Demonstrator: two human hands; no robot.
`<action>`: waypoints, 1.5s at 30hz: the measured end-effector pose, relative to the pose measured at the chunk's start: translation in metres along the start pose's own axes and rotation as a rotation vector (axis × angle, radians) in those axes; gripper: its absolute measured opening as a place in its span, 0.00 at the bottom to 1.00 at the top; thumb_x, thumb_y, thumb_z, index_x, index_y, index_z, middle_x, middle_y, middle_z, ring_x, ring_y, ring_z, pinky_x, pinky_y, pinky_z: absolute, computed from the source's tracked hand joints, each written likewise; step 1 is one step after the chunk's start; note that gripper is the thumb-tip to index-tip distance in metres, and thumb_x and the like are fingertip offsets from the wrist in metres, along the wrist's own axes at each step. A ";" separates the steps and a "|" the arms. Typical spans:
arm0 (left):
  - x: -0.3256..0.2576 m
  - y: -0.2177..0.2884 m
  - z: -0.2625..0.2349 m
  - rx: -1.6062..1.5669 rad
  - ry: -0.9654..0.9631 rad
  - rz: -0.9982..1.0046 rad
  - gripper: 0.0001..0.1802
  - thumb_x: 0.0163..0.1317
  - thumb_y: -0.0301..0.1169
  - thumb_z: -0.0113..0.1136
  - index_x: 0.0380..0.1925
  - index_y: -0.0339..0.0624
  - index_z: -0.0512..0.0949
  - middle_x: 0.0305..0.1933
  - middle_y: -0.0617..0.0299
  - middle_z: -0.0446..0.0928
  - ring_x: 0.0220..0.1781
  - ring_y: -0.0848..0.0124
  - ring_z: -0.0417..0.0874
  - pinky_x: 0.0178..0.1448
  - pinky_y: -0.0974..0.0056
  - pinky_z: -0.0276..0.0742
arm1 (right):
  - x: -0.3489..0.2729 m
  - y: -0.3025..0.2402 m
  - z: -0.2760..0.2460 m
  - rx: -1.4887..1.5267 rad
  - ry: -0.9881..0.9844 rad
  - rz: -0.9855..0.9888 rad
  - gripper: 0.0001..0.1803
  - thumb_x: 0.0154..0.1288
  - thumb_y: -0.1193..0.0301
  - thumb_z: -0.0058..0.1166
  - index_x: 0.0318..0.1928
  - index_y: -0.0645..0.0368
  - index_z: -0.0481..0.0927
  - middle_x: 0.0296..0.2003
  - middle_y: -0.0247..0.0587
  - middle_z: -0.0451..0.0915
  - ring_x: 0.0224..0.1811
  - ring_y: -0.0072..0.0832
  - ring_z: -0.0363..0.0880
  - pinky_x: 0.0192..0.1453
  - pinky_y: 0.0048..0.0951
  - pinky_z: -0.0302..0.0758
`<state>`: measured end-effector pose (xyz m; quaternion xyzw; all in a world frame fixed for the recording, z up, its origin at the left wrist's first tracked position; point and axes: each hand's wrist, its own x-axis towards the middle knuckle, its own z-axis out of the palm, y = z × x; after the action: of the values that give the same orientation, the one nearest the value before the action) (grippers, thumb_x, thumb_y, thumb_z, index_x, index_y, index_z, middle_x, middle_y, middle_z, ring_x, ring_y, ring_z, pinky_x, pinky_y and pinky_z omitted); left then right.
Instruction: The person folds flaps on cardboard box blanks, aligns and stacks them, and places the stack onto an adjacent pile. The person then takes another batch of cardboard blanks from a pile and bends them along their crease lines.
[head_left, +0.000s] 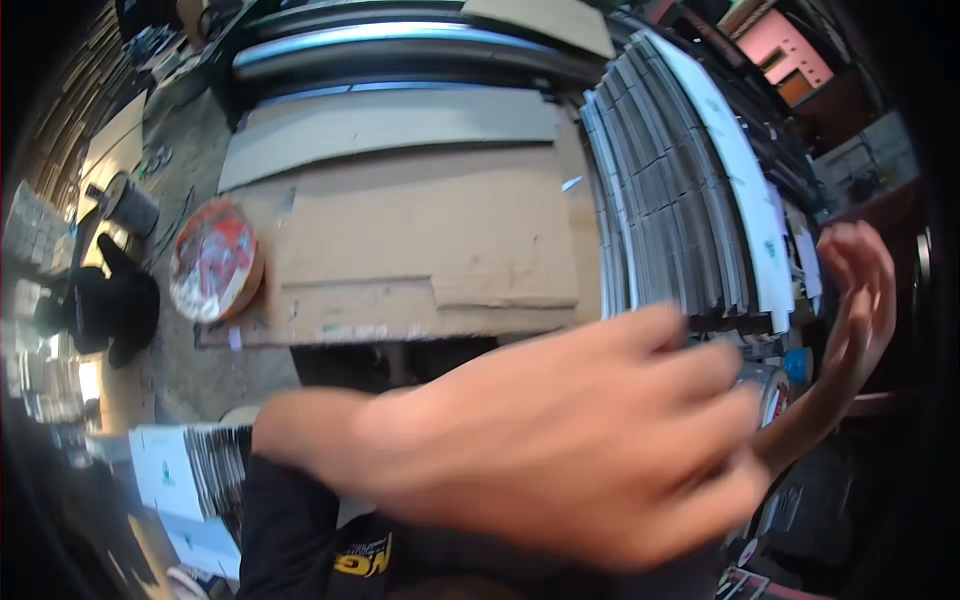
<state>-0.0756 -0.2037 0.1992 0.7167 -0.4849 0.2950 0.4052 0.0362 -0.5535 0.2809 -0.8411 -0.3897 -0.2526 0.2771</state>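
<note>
My left hand (570, 430) reaches across the front of the view toward the right, large and close, its back facing up. Motion blurs its fingers, which look bent under, so whatever lies beneath them is hidden. Off to the far right, my right hand (858, 260) is raised with loosely curved fingers and nothing visible in them. Nearest to both hands is a tall stack of folded cardboard sheets (665, 180), grey-brown at the edges with a white printed outer face. Flat brown cardboard (430, 230) lies on the worktable left of that stack.
A round tub (215, 262) with red and white smeared contents sits at the table's left edge. Behind the table runs a machine with a long roller (390, 55). More white-faced folded cardboard (165, 475) is stacked at lower left, and a dark metal can (130, 205) stands farther left.
</note>
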 end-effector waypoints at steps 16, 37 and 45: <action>0.066 -0.156 0.179 -0.203 0.062 -0.629 0.62 0.73 0.72 0.45 0.83 0.25 0.42 0.85 0.21 0.39 0.88 0.29 0.35 0.84 0.27 0.39 | 0.026 0.217 0.046 0.043 -0.414 0.553 0.37 0.84 0.56 0.52 0.83 0.62 0.59 0.80 0.53 0.62 0.83 0.34 0.59 0.86 0.35 0.53; 0.078 -0.165 0.175 -0.164 0.146 -0.476 0.66 0.67 0.74 0.52 0.86 0.40 0.37 0.83 0.21 0.50 0.87 0.28 0.45 0.84 0.28 0.37 | 0.031 0.153 0.026 0.089 -0.185 0.644 0.40 0.79 0.57 0.61 0.82 0.55 0.60 0.57 0.62 0.83 0.45 0.28 0.90 0.42 0.26 0.87; 0.081 -0.172 0.165 -0.274 0.226 -0.338 0.66 0.66 0.70 0.58 0.86 0.38 0.37 0.85 0.25 0.47 0.87 0.31 0.46 0.87 0.34 0.41 | 0.039 0.150 0.008 0.130 -0.140 0.605 0.41 0.78 0.59 0.63 0.82 0.55 0.58 0.52 0.59 0.86 0.40 0.26 0.90 0.38 0.24 0.87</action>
<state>0.1191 -0.3484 0.1321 0.6887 -0.3450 0.2327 0.5937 0.1791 -0.6094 0.2600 -0.9148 -0.1554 -0.0748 0.3652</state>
